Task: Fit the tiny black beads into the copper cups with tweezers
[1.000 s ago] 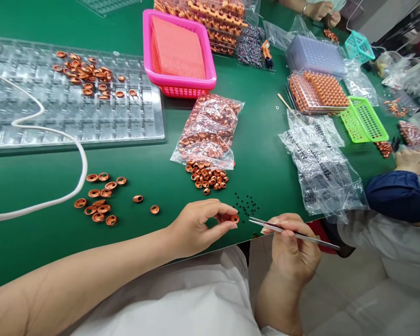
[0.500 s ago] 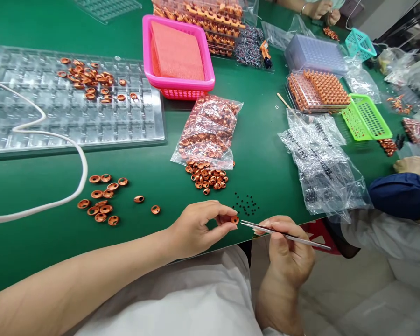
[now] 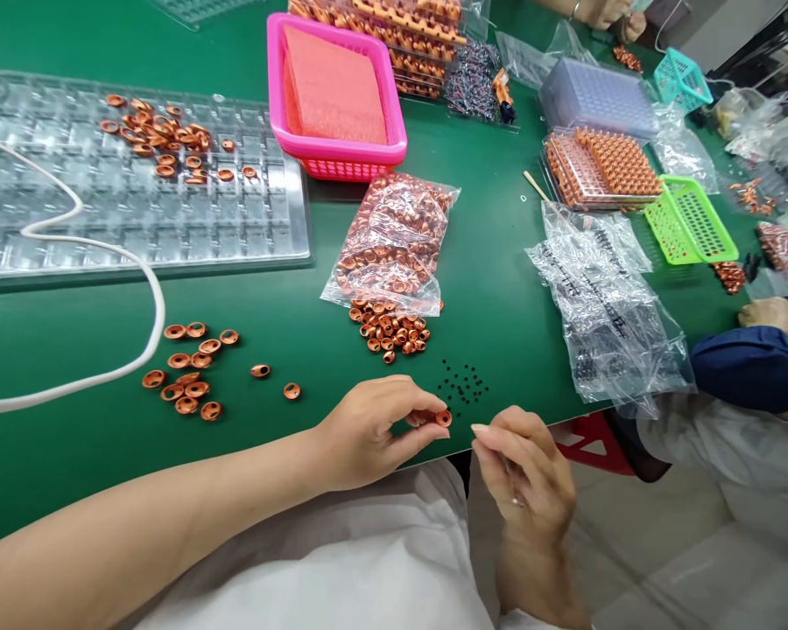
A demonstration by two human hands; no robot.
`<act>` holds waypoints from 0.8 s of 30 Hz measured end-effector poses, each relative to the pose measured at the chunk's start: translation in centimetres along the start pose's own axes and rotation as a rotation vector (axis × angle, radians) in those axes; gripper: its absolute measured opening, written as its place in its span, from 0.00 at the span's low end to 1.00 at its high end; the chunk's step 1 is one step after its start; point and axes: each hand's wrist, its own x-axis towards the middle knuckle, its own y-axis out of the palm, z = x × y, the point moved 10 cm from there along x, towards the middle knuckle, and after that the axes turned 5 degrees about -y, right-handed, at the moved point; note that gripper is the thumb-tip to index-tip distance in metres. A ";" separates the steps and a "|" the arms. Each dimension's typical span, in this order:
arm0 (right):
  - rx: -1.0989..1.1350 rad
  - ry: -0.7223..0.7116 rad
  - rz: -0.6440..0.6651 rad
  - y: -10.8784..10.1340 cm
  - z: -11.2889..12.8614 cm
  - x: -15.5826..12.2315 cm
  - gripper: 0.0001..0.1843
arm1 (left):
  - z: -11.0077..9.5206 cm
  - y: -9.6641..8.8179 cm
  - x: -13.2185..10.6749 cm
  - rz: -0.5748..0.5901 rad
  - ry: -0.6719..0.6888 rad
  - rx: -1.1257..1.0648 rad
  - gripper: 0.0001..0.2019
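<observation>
My left hand (image 3: 374, 433) pinches a small copper-coloured ring-shaped part (image 3: 444, 418) between thumb and fingertips, just over the table's near edge. To its right, my right hand (image 3: 529, 472) is closed, thumb and forefinger drawn together near the part but apart from it. The tweezers (image 3: 517, 501) are mostly hidden in that hand; only a bit of metal glints below the fingers. Behind the hands lie several tiny black pieces (image 3: 463, 382). A heap of copper-coloured parts (image 3: 394, 332) spills from the mouth of a clear bag (image 3: 394, 236).
More copper-coloured parts (image 3: 193, 360) lie at the left, near a white cable (image 3: 105, 238). Behind are a clear moulded tray (image 3: 249, 227) and a pink basket (image 3: 338, 159). At the right are plastic bags (image 3: 610, 315), a green basket (image 3: 696, 219) and a co-worker's blue sleeve (image 3: 752, 367).
The tweezers have swung from pointing at the ring-shaped part into my right hand, now mostly out of sight. My left hand has tilted the part slightly and brought it a little lower.
</observation>
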 end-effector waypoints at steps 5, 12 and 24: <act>-0.030 -0.199 0.165 1.5 0.8 0.2 0.23 | -0.4 0.8 0.0 0.090 0.045 0.001 0.04; -0.143 -0.438 0.332 2.1 2.1 -0.1 0.19 | -1.2 1.4 -0.5 0.128 0.120 -0.011 0.04; -0.146 -0.570 0.411 2.4 4.2 0.1 0.13 | -2.0 1.9 -1.1 0.122 0.181 0.052 0.05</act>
